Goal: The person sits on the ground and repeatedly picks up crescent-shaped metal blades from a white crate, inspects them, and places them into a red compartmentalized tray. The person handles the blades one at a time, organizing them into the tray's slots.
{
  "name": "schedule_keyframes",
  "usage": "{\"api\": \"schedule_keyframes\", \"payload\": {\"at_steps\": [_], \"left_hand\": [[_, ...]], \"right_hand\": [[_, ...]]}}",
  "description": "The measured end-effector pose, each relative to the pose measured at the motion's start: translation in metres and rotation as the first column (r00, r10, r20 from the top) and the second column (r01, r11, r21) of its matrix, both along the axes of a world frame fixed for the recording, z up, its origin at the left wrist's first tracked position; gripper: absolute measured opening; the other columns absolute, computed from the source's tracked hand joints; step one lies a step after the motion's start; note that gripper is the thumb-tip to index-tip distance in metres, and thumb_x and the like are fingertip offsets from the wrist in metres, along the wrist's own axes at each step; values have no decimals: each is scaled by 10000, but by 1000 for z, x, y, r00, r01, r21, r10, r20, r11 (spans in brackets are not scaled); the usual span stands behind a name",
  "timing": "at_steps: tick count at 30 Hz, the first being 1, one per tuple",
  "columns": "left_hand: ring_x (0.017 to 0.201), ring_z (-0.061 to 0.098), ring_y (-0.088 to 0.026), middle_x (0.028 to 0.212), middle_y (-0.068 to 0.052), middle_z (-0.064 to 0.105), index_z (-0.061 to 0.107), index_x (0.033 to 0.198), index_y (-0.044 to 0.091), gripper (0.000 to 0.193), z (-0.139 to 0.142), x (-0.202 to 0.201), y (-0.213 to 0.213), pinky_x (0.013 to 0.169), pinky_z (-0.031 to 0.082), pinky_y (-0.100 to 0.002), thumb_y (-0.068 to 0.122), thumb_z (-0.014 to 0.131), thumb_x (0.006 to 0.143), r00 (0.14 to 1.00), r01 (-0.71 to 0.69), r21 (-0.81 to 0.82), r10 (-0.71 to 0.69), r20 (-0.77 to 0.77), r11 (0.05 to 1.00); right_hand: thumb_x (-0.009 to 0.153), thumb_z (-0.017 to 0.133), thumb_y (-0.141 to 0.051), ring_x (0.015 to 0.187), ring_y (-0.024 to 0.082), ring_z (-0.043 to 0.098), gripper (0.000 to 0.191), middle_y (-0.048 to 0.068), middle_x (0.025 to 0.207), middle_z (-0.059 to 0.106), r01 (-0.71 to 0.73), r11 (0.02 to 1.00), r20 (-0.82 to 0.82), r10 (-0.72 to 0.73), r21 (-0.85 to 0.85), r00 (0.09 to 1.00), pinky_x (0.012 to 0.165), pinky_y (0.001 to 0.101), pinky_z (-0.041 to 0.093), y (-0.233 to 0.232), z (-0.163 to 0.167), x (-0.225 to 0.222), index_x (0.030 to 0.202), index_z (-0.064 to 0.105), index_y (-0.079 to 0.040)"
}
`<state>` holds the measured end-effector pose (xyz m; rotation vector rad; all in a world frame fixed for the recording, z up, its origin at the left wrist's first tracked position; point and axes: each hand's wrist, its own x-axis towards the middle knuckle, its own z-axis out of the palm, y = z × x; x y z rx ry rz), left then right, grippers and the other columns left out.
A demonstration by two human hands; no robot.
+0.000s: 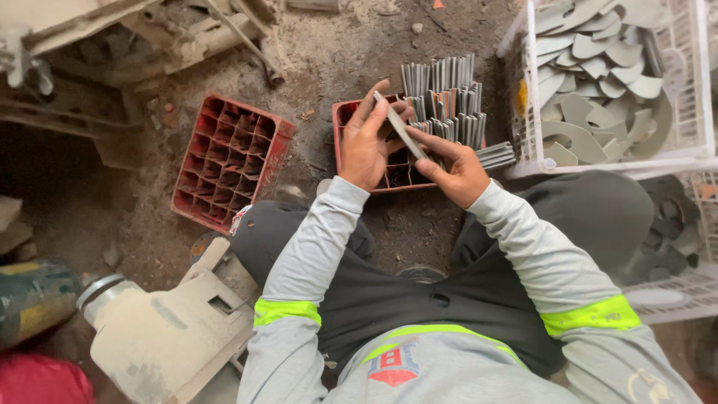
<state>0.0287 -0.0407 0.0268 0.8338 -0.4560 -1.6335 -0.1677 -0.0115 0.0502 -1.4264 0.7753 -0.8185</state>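
Observation:
Both hands hold one flat grey metal piece [402, 127] edge-on over a red divided crate [342, 120]. My left hand [368, 142] grips its upper end, thumb and fingers curled around it. My right hand [455, 170] pinches the lower end from the right. Several similar metal pieces [447, 101] stand upright in the crate's far compartments. The near compartments show dark and partly hidden behind my hands.
A second red divided crate [230, 161] lies empty on the dirt floor to the left. A white plastic basket [699, 90] at the right holds several curved grey metal blanks [591, 67]. A dusty machine part [168, 329] sits at lower left. My knees flank the crate.

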Motion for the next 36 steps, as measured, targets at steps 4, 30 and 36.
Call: {"api": "schedule_keyframes", "payload": {"at_steps": [4, 30, 36], "left_hand": [[1087, 701, -285, 1194, -171, 684, 502, 1451, 48, 402, 17, 16, 3, 836, 651, -502, 212, 509, 1084, 993, 71, -32, -68, 97, 997], [1198, 668, -326, 1238, -183, 651, 462, 1464, 51, 395, 8, 38, -6, 973, 604, -530, 208, 561, 1115, 949, 201, 70, -212, 233, 977], [1045, 667, -268, 1117, -137, 648, 558, 1346, 48, 304, -7, 44, -2, 872, 617, -489, 241, 593, 1113, 974, 192, 74, -200, 107, 979]], "right_hand": [[947, 762, -181, 1209, 272, 570, 852, 180, 1388, 561, -42, 856, -289, -128, -516, 949, 1094, 381, 443, -3, 41, -33, 1628, 279, -14], [794, 846, -420, 1404, 395, 337, 675, 164, 1473, 432, 736, 676, -994, 47, -42, -100, 1114, 611, 281, 142, -176, -281, 1337, 606, -98], [744, 873, -419, 1381, 388, 389, 624, 106, 1387, 605, 694, 708, -985, -17, -133, -172, 1081, 641, 301, 160, -185, -283, 1268, 689, -134]]}}
